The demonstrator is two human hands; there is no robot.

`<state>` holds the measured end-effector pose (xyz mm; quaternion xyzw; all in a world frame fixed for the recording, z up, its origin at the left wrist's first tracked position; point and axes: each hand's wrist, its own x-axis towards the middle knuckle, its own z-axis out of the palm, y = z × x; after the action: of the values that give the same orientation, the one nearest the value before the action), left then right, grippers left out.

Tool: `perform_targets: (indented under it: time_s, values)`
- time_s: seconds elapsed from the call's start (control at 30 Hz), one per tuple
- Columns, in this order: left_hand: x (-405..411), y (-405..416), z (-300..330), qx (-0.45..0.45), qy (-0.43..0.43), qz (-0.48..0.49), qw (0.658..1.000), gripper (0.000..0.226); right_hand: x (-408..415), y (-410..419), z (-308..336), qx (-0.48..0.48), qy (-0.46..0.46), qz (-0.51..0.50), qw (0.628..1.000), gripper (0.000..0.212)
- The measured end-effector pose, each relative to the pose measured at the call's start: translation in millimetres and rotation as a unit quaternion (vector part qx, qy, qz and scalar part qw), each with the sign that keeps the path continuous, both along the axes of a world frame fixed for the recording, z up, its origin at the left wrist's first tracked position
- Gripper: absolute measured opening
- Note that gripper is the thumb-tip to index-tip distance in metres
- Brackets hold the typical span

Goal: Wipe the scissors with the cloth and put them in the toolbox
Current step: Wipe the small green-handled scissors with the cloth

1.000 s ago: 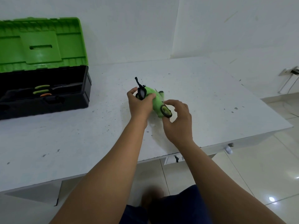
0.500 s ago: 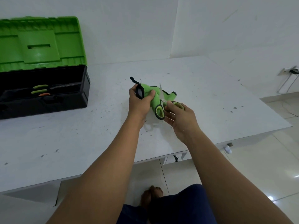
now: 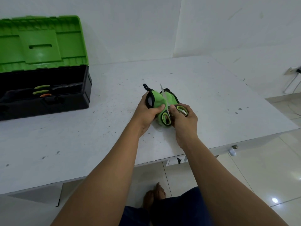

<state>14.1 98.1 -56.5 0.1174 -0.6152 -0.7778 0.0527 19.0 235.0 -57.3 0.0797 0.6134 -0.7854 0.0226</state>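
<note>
Scissors with green-and-black handle loops sit between both hands above the middle of the white table, well apart from the toolbox that stands at about ten o'clock from them. Their single visible blade is a thin pale strip running from the handles toward twelve o'clock, its tip rising past the cloth. One loop shows at about six o'clock of the blade, the other at about four o'clock, partly covered by fingers. The right hand lies at about five o'clock of the scissors, its fingers curled round the handle loops and gripping them. The left hand lies at about eight o'clock of the scissors, fingers and thumb curled round the green cloth, which has black edging and is bunched against the blade; a black tag of it sticks out toward eleven o'clock. Part of the cloth spills to the blade's two o'clock side. How much of the blade the cloth touches cannot be told. The toolbox is black with its green lid standing open against the wall, and several tools with green and orange handles lie inside it.
</note>
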Motion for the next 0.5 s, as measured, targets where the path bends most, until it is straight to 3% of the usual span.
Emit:
perform_targets:
  time_s: [0.17,0.3,0.43,0.5]
  values:
    - [-3.5,3.6,1.1,-0.013,-0.016,0.063,0.998,0.07,-1.2,4.4,-4.4,0.002,0.013,0.025,1.0,0.006]
    - [-5.4,15.0,1.3,-0.009,-0.036,0.13,0.991,0.064,0.8,1.5,-6.3,0.012,0.019,0.003,1.0,0.006]
    - [-3.0,20.6,-6.0,0.046,-0.052,0.101,0.993,0.063,-2.5,4.3,-8.0,-0.029,-0.015,-0.008,0.999,0.005]
    - [-3.7,18.6,-2.8,0.017,-0.049,0.104,0.993,0.062,-4.0,5.3,-6.5,-0.027,-0.025,0.003,0.999,0.007]
